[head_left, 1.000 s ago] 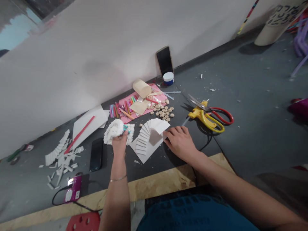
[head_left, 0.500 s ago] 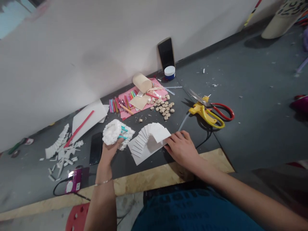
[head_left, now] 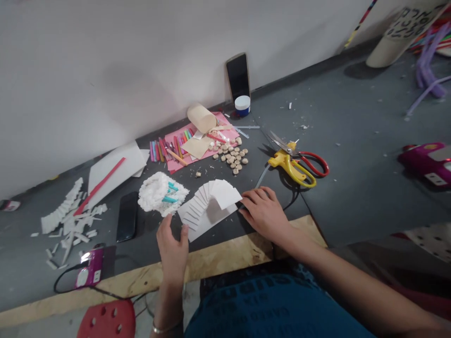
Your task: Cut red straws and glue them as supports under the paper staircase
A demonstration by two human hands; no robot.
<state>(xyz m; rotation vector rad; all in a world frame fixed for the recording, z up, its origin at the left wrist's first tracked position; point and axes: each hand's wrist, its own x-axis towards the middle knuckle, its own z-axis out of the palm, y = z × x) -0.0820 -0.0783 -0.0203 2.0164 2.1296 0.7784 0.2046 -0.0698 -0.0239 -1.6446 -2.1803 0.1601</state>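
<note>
Left hand [head_left: 172, 246] back, beside fluffy clump [head_left: 154, 193]

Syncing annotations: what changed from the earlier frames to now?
The left hand let go of the white fluffy piece and moved right and toward the person, now open near the left end of the white card. The right hand stayed at the card's right end; the flat phone stayed put.
</note>
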